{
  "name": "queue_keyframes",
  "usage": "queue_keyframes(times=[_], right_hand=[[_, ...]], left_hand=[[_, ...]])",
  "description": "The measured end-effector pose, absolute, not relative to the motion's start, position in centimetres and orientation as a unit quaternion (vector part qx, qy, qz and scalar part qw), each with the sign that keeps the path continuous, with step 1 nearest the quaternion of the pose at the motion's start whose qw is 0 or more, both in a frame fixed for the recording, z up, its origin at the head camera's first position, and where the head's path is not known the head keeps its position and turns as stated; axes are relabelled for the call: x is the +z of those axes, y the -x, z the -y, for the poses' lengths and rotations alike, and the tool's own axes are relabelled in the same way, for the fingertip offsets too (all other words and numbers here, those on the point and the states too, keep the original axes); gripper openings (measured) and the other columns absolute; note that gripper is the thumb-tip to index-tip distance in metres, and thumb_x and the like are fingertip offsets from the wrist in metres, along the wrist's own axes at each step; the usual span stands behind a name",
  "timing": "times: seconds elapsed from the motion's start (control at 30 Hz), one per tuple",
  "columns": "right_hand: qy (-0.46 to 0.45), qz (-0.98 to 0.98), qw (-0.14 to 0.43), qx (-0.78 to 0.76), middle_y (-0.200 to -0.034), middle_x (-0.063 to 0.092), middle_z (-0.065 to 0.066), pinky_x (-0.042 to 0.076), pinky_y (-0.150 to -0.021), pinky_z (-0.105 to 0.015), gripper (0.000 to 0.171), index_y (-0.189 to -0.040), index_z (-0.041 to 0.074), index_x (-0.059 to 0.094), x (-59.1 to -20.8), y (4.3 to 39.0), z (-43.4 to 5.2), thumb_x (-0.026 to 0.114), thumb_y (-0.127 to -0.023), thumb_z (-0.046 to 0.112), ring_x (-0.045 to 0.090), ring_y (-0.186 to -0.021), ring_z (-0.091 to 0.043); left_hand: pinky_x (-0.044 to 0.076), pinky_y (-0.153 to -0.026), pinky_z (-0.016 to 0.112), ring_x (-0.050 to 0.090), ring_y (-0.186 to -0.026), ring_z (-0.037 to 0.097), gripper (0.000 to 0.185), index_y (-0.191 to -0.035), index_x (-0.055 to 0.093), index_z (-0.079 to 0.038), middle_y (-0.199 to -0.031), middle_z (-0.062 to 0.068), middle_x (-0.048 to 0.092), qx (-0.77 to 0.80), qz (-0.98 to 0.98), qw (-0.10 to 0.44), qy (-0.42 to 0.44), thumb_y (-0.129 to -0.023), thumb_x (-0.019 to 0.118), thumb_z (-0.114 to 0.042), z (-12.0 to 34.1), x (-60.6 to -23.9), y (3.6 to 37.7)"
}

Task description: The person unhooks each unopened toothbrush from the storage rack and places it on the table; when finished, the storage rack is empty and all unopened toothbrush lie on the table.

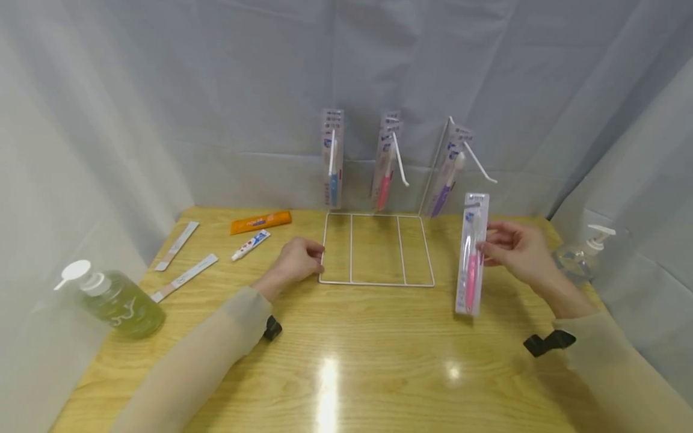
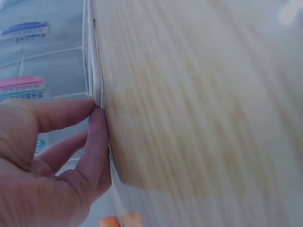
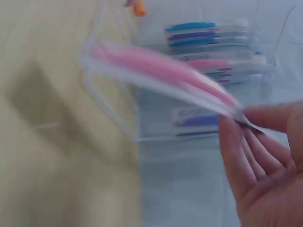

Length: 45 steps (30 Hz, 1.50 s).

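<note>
A: What hangs on the white wire rack (image 1: pixel 377 248)?
B: Three packaged toothbrushes on its hooks. The left hand (image 1: pixel 296 260) pinches the rack's base edge.
A: And the right hand (image 1: pixel 515 248)?
B: Fingertips pinch a pink packaged toothbrush (image 1: pixel 472 254) upright above the table (image 1: pixel 346 349), right of the rack. The wrist view blurs it.

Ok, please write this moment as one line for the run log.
left hand: holds wire rack base corner | right hand: pinches pink toothbrush pack upright above table | rack hooks: three packs hanging

Wire rack (image 1: pixel 376 249) lying mid-table (image 1: pixel 346 361); three packs (image 1: pixel 385 161) hanging behind it; tubes (image 1: pixel 260 222) and strips (image 1: pixel 184 278) lying left; pump bottles (image 1: pixel 116 299) sitting at both edges.
</note>
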State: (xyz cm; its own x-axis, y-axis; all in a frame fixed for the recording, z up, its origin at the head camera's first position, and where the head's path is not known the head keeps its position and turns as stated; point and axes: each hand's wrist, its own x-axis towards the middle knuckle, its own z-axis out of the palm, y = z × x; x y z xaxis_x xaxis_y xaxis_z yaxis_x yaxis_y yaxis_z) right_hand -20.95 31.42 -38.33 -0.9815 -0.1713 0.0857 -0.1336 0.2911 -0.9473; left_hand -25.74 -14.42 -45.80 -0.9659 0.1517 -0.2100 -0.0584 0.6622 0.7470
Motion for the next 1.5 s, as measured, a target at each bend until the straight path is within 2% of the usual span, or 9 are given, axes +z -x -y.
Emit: queue_keyframes(times=[0.07, 0.2, 0.3, 0.4, 0.53, 0.8, 1.0, 1.3, 1.5], right_hand=[[0.09, -0.826, 0.082, -0.55, -0.093, 0.083, 0.018, 0.072, -0.076, -0.033, 0.055, -0.15, -0.022, 0.048, -39.4, 19.5, -32.4, 0.07, -0.103, -0.006, 0.081, -0.081, -0.006], [0.08, -0.819, 0.189, -0.535, -0.097, 0.084, 0.01, 0.072, -0.078, -0.034, 0.061, -0.154, -0.021, 0.044, -41.7, 17.2, -33.9, 0.071, -0.105, 0.0, 0.081, -0.085, -0.009], [0.079, -0.804, 0.231, -0.542, -0.098, 0.084, 0.007, 0.072, -0.078, -0.031, 0.063, -0.154, -0.024, 0.039, -43.1, 16.2, -34.6, 0.07, -0.105, 0.001, 0.08, -0.086, -0.008], [0.067, -0.793, 0.249, -0.551, -0.095, 0.084, 0.007, 0.071, -0.075, -0.028, 0.065, -0.152, -0.027, 0.037, -44.3, 15.5, -35.0, 0.072, -0.103, -0.001, 0.08, -0.082, -0.007], [0.043, -0.796, 0.258, -0.545, -0.09, 0.083, 0.006, 0.07, -0.072, -0.027, 0.065, -0.15, -0.026, 0.04, -45.3, 15.0, -35.1, 0.074, -0.101, 0.0, 0.077, -0.075, -0.007], [0.025, -0.823, 0.245, -0.512, -0.09, 0.079, -0.001, 0.07, -0.07, -0.028, 0.066, -0.151, -0.022, 0.046, -46.1, 14.9, -34.5, 0.078, -0.099, 0.003, 0.076, -0.075, -0.008], [0.011, -0.833, 0.232, -0.503, -0.089, 0.078, -0.001, 0.069, -0.068, -0.027, 0.064, -0.152, -0.019, 0.05, -46.3, 15.0, -34.0, 0.078, -0.099, 0.003, 0.074, -0.072, -0.007], [0.022, -0.887, 0.196, -0.417, -0.082, 0.078, -0.007, 0.067, -0.061, -0.029, 0.05, -0.136, -0.017, 0.065, -44.9, 14.8, -33.4, 0.083, -0.094, 0.004, 0.074, -0.067, -0.012], [0.063, -0.931, 0.173, -0.316, -0.07, 0.072, 0.0, 0.055, -0.052, -0.025, 0.038, -0.12, -0.012, 0.074, -43.9, 15.0, -33.1, 0.088, -0.09, 0.009, 0.069, -0.06, -0.014]], left_hand=[[0.061, -0.112, 0.046, 0.071, -0.116, 0.028, 0.056, -0.145, 0.072, 0.0, -0.128, 0.017, 0.079, 0.411, -0.902, 0.128, -0.03, -0.09, 0.083, -0.002, 14.4, -45.8, 25.8], [0.06, -0.11, 0.045, 0.07, -0.113, 0.027, 0.056, -0.144, 0.072, 0.001, -0.126, 0.017, 0.079, 0.409, -0.904, 0.123, -0.03, -0.089, 0.083, -0.002, 14.6, -45.7, 25.7], [0.061, -0.108, 0.044, 0.069, -0.111, 0.026, 0.056, -0.144, 0.073, 0.001, -0.125, 0.017, 0.078, 0.41, -0.903, 0.12, -0.028, -0.089, 0.083, -0.001, 14.8, -45.6, 25.7], [0.061, -0.107, 0.043, 0.069, -0.11, 0.025, 0.056, -0.144, 0.072, 0.002, -0.124, 0.018, 0.078, 0.413, -0.902, 0.122, -0.028, -0.089, 0.083, -0.001, 14.9, -45.6, 25.7], [0.061, -0.108, 0.043, 0.069, -0.11, 0.025, 0.057, -0.144, 0.072, 0.002, -0.125, 0.018, 0.078, 0.413, -0.902, 0.124, -0.028, -0.089, 0.083, -0.001, 14.8, -45.6, 25.6], [0.061, -0.108, 0.043, 0.068, -0.11, 0.025, 0.057, -0.145, 0.072, 0.002, -0.125, 0.017, 0.078, 0.414, -0.901, 0.127, -0.027, -0.089, 0.082, -0.001, 14.7, -45.6, 25.6], [0.06, -0.106, 0.042, 0.067, -0.109, 0.024, 0.056, -0.145, 0.072, 0.002, -0.124, 0.017, 0.078, 0.412, -0.902, 0.125, -0.028, -0.089, 0.081, -0.001, 14.5, -45.6, 25.6], [0.06, -0.107, 0.043, 0.068, -0.111, 0.025, 0.056, -0.144, 0.072, 0.002, -0.125, 0.017, 0.078, 0.407, -0.904, 0.127, -0.027, -0.089, 0.082, -0.001, 14.3, -45.5, 25.6], [0.06, -0.109, 0.044, 0.068, -0.114, 0.027, 0.057, -0.146, 0.071, 0.001, -0.128, 0.017, 0.077, 0.409, -0.902, 0.136, -0.022, -0.09, 0.081, -0.001, 14.2, -45.4, 25.6]])
